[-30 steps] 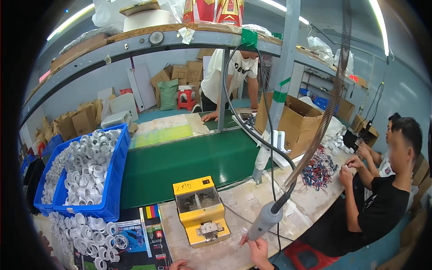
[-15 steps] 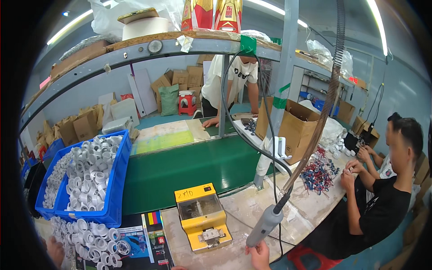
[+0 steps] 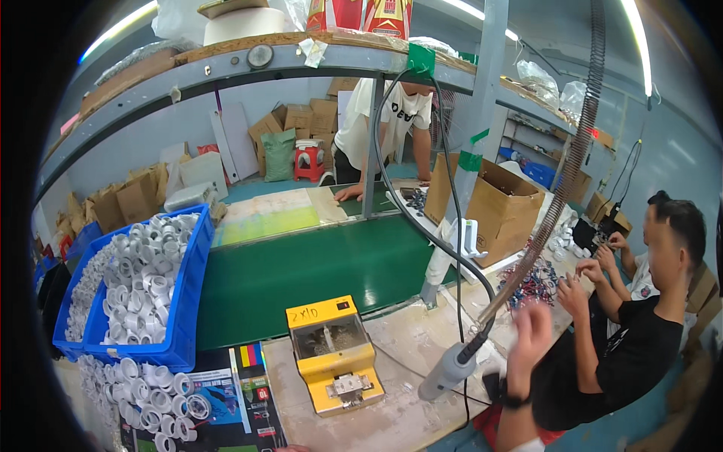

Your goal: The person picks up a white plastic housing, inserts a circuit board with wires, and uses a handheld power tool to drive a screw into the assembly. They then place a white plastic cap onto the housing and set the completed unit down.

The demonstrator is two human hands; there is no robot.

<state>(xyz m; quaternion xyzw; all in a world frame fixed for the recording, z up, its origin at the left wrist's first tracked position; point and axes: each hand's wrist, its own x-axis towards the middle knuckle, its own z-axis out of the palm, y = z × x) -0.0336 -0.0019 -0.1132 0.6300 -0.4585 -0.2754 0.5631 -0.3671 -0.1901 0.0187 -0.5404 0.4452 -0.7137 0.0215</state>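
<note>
Hovering at the right, against the surface's [image 3: 407,339] edge, my right hand [image 3: 531,331] is apart from the grey tool [image 3: 447,372], and I judge this a moment between grasps. It blurs too much for me to tell whether its fingers are spread or closed, though I make out nothing in it. Only a sliver of my left hand [image 3: 292,449] shows at the near edge; I cannot tell its state. The tool hangs tilted at the near right of the yellow machine [image 3: 335,358], below a coiled metal spring [image 3: 561,197]; gripping it would call for wrapping its smooth, rounded barrel. The machine is boxy, with a metal fitting in front. At left, glossy white rings [image 3: 143,395] heap beside a rigid blue bin [image 3: 190,309].
</note>
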